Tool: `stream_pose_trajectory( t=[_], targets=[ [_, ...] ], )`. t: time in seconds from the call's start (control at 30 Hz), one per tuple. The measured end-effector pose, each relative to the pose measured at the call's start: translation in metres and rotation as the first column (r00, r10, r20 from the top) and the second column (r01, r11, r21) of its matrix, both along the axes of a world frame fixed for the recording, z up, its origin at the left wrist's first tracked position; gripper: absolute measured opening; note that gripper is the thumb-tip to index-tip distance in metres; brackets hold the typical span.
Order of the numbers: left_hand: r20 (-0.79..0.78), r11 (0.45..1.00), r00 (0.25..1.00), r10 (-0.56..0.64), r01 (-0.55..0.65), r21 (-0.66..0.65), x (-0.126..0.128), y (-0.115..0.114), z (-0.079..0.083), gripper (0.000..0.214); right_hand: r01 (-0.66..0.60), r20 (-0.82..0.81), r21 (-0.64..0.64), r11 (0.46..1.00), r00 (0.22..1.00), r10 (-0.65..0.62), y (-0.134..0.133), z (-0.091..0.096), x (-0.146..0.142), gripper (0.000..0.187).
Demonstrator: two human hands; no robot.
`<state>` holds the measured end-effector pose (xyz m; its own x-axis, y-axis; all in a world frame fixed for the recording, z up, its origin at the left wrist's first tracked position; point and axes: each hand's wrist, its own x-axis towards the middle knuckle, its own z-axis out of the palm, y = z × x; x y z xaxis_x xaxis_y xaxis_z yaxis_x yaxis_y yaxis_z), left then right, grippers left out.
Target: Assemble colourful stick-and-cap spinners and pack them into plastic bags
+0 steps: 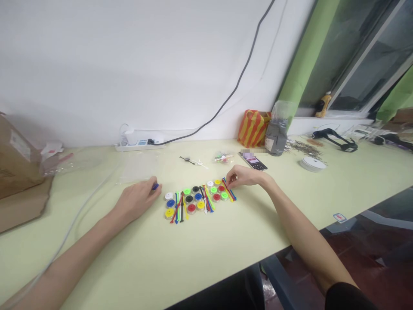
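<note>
One small blue disc [155, 186] sits pinched between the thumb and fingers of the left hand [135, 199], its rounded edge just showing. The right hand [244, 175] curls narrow, fingertips drawn together at the rightmost cluster of slim arrows [229, 190]; whether it grips one, I cannot tell. Between the hands, round pieces [191, 209] stand in small groups, bright caps over clear, glossy bases (red, yellow, green, blue, black and white), with more thin, pointed arrows lying between the groups. All rest on the smooth, pale table [145, 262]. Farther back lie a flat, crinkly clear bag [137, 167], a slab-like phone [253, 160] and a long white power strip [140, 145]. Beyond the phone stands a creased red-and-yellow striped bag [252, 129]; at far left, a stiff brown cardboard box [19, 159].
</note>
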<state>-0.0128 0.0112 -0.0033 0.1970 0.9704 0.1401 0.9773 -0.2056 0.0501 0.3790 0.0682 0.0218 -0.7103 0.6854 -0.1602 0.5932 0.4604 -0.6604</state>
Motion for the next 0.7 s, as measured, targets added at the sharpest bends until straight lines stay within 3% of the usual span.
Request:
stream_pose_trajectory(
  t=[0.27, 0.43, 0.57, 0.7],
  targets=[
    [0.004, 1.0, 1.0, -0.013, 0.013, 0.01, -0.002, 0.001, -0.003, 0.032, 0.005, -0.04, 0.005, 1.0, 0.999, -0.005, -0.002, 0.003, 0.001, 0.018],
    [0.069, 0.997, 0.997, -0.02, 0.015, 0.076, 0.005, -0.005, 0.004, 0.028, 0.128, -0.158, 0.211, 0.969, 0.983, -0.095, -0.005, 0.007, -0.004, 0.015],
    [0.193, 0.982, 0.979, -0.069, 0.033, 0.183, 0.022, -0.021, 0.009, 0.026, 0.261, -0.368, 0.353, 0.899, 0.922, -0.124, -0.022, 0.007, -0.035, 0.014],
    [0.317, 0.962, 0.928, -0.196, 0.118, 0.248, 0.043, -0.04, 0.01, 0.026, 0.298, -0.53, 0.361, 0.883, 0.845, -0.069, -0.057, 0.005, -0.084, 0.015]
  ],
)
